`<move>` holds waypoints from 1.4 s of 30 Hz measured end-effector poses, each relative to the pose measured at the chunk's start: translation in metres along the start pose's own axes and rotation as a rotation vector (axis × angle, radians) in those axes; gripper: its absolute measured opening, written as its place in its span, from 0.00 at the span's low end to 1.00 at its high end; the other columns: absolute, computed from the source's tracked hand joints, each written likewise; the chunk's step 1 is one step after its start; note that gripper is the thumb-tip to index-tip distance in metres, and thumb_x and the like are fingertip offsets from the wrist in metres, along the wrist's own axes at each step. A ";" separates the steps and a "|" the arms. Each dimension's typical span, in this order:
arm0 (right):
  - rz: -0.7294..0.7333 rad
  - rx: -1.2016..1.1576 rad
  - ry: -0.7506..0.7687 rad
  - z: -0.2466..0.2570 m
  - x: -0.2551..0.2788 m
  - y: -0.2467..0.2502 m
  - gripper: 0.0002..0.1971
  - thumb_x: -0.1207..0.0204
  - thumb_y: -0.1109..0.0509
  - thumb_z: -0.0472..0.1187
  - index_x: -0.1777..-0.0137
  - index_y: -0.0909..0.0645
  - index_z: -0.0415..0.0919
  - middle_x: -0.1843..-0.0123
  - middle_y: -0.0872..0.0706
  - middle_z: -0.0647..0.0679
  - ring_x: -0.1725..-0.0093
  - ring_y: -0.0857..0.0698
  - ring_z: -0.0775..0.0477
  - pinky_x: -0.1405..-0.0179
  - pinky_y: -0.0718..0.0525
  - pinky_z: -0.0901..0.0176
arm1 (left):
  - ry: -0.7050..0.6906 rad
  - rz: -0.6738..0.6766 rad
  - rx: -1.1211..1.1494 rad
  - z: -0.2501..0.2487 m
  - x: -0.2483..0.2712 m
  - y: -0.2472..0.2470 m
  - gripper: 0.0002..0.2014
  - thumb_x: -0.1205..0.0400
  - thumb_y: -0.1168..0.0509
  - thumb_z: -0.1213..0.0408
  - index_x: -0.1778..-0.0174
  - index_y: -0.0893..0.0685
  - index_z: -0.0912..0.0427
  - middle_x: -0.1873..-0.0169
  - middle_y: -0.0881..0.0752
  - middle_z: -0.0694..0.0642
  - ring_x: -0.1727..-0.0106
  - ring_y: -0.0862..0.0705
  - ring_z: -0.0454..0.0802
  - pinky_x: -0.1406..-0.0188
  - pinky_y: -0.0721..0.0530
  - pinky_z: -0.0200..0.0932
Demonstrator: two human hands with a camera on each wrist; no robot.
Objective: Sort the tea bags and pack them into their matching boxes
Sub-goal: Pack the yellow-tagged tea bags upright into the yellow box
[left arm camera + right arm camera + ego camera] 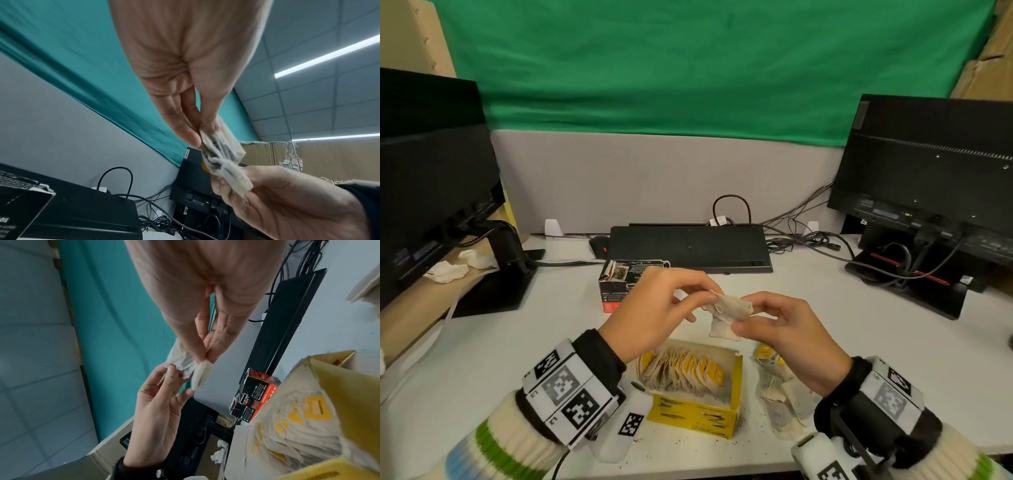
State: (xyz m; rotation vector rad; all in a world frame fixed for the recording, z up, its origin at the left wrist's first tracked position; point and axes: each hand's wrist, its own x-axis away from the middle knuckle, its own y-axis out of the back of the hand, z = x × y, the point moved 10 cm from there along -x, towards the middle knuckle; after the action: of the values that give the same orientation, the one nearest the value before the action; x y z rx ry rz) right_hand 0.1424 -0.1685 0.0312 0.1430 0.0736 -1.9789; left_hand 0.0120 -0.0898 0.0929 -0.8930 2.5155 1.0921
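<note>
While the sorting looks well under way, it is not finished. Going from the left of the counter point(893, 342), the black-and-red tea box point(616, 286) stands open at the far side, just beyond the left hand point(654, 315); what it holds cannot be seen from here. Nearer the person, the yellow tea box point(698, 387) sits open below the raised hands and is packed with a dense row of yellow-tagged tea bags point(681, 371), so that sort appears largely done. To its right, a loose pile of tea bags point(784, 390) lies on the counter under the right wrist, some with yellow tags, and these are left to be sorted.

Above the yellow box, the clump of tea bags point(729, 308) is held in mid-air between the two hands. The left hand pinches the clump's left end between thumb and fingertips, its other fingers loosely curled. The right hand point(787, 329) grips the right end in the same way, thumb against fingers; one bag point(724, 330) hangs below the clump. Both wrist views show the crumpled paper bags bridging the fingertips of the two hands. Judging by this, the bags are being pulled apart before each goes to its box, and the strings may be tangled.
</note>
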 end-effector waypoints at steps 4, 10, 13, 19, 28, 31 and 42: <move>0.009 0.047 -0.026 -0.005 0.000 -0.001 0.09 0.35 0.22 0.25 0.55 0.14 0.29 0.57 0.14 0.39 0.60 0.13 0.49 0.61 0.17 0.67 | 0.028 -0.025 0.068 0.000 0.000 0.002 0.07 0.16 0.35 0.66 0.50 0.11 0.55 0.57 0.11 0.48 0.54 0.12 0.45 0.63 0.11 0.40; -0.093 0.078 0.000 -0.001 -0.002 0.017 0.06 0.33 0.21 0.29 0.57 0.11 0.35 0.55 0.09 0.42 0.57 0.10 0.48 0.56 0.16 0.65 | 0.046 0.060 0.155 -0.006 0.000 0.003 0.07 0.18 0.33 0.66 0.50 0.10 0.55 0.57 0.10 0.46 0.56 0.13 0.45 0.61 0.12 0.41; -0.114 0.047 -0.015 -0.002 -0.003 0.021 0.12 0.33 0.21 0.30 0.51 0.10 0.41 0.53 0.07 0.45 0.54 0.08 0.47 0.52 0.17 0.63 | 0.121 0.151 0.143 0.003 0.002 -0.007 0.05 0.22 0.28 0.62 0.53 0.09 0.57 0.61 0.09 0.50 0.59 0.11 0.45 0.64 0.12 0.40; -0.063 0.058 0.072 0.013 -0.001 0.013 0.16 0.33 0.24 0.23 0.47 0.11 0.37 0.51 0.10 0.38 0.58 0.10 0.48 0.58 0.16 0.64 | 0.235 0.069 0.230 0.026 0.003 -0.012 0.05 0.22 0.28 0.62 0.55 0.10 0.59 0.45 0.13 0.45 0.52 0.12 0.41 0.60 0.12 0.43; 0.093 0.421 0.314 0.043 0.010 -0.011 0.15 0.30 0.26 0.25 0.48 0.19 0.41 0.50 0.13 0.51 0.59 0.09 0.49 0.49 0.12 0.56 | 0.232 0.150 0.185 0.028 0.003 -0.019 0.04 0.21 0.28 0.63 0.55 0.10 0.59 0.50 0.10 0.44 0.52 0.10 0.45 0.54 0.12 0.45; 0.117 0.511 0.355 0.047 0.011 -0.014 0.13 0.30 0.25 0.26 0.50 0.18 0.42 0.53 0.13 0.50 0.59 0.09 0.50 0.49 0.12 0.56 | 0.192 0.155 0.111 0.021 0.003 -0.019 0.03 0.22 0.27 0.61 0.56 0.10 0.55 0.55 0.10 0.44 0.56 0.11 0.45 0.59 0.13 0.42; 0.092 1.051 0.232 0.013 -0.020 0.040 0.10 0.24 0.29 0.33 0.54 0.12 0.51 0.49 0.14 0.56 0.50 0.16 0.60 0.45 0.17 0.58 | 0.082 0.165 -0.163 0.009 0.002 -0.013 0.01 0.22 0.29 0.54 0.58 0.13 0.43 0.60 0.10 0.40 0.57 0.12 0.39 0.52 0.13 0.44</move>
State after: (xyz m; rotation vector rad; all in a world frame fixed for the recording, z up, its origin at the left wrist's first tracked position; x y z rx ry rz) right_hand 0.1865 -0.1676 0.0472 1.0251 -0.8166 -1.7159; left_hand 0.0184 -0.0904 0.0786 -0.7957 2.6366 1.3544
